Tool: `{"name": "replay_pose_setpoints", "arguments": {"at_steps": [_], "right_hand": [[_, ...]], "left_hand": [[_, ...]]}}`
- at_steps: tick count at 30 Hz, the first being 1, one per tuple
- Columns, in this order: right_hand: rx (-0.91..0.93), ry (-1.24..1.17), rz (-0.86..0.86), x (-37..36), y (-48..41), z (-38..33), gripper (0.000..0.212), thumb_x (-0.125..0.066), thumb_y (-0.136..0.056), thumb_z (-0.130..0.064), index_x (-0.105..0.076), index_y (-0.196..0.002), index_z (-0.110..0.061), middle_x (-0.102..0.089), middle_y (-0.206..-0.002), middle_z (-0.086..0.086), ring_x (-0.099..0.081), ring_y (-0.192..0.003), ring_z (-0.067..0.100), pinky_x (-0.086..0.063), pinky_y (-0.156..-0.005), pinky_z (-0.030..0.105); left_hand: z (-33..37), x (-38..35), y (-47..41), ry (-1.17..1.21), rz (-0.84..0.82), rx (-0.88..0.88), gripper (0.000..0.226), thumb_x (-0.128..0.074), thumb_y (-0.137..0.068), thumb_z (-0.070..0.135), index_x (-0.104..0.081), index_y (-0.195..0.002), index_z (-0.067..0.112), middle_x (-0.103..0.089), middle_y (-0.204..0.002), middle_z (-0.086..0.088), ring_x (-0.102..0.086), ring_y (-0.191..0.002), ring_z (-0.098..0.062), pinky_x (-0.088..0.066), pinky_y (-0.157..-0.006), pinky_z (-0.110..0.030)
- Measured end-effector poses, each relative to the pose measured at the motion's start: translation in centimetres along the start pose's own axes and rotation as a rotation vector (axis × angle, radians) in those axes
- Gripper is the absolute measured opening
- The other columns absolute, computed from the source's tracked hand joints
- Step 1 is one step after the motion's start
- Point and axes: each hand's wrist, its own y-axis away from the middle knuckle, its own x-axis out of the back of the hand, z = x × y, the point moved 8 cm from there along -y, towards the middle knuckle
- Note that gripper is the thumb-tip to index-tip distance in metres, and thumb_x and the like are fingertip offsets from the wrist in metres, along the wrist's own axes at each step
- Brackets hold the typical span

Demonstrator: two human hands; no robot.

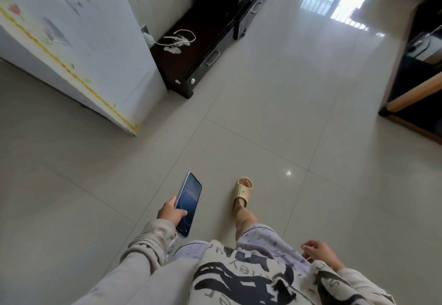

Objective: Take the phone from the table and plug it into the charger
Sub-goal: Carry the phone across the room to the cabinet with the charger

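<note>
- Grey, pushed-up cloth covers the sleeve [148, 245] of the left arm, low in the view above a black-and-cream printed top.
- The left hand [170, 213] holds the dark-screened, pale-edged phone [189, 203] off the floor, its grip pinching the phone's lower half, thumb across the glass and fingers behind.
- The right hand [319, 252] hangs beside the hip, its grip loosely spread and holding nothing.
- A beige foam slipper [242, 191] on one foot rests on the glossy pale tiled floor [275, 103], just right of the phone.
- Farther off, a white coiled charger cable [178, 38] lies on a dark wooden low table [198, 48], beside a pale blue wall corner [107, 48], well apart from the phone.
</note>
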Motion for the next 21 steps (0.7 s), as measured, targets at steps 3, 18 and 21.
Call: {"name": "replay_pose_setpoints", "arguments": {"at_steps": [3, 18, 21], "right_hand": [[0.066, 0.008, 0.011, 3.7, -3.3, -6.5, 0.026, -0.043, -0.092, 0.001, -0.057, -0.109, 0.014, -0.052, -0.06, 0.003, -0.044, -0.049, 0.016, -0.039, -0.037, 0.016], [0.311, 0.058, -0.047, 15.7, -11.5, -33.5, 0.013, -0.043, -0.091, 0.001, -0.054, -0.089, -0.005, -0.055, -0.063, 0.003, -0.05, -0.05, 0.015, -0.037, -0.047, 0.023], [0.265, 0.03, -0.049, 17.0, -13.7, -36.2, 0.012, -0.043, -0.092, 0.0, -0.054, -0.091, -0.004, -0.054, -0.063, 0.004, -0.049, -0.05, 0.015, -0.037, -0.047, 0.022]], "left_hand": [[2.4, 0.5, -2.2, 0.012, 0.033, 0.082, 0.036, -0.058, -0.08, -0.004, -0.057, -0.116, -0.003, -0.063, -0.119, -0.024, -0.057, -0.109, -0.039, -0.043, -0.09, -0.036], [14.7, 4.3, -12.6, 0.11, 0.082, 0.254, 0.039, -0.058, -0.079, -0.01, -0.054, -0.118, -0.01, -0.061, -0.119, -0.03, -0.056, -0.109, -0.043, -0.041, -0.084, -0.036], [17.9, 5.5, -16.0, 0.113, 0.07, 0.263, 0.041, -0.058, -0.079, -0.01, -0.054, -0.12, -0.009, -0.061, -0.12, -0.03, -0.056, -0.11, -0.044, -0.043, -0.094, -0.04]]}}
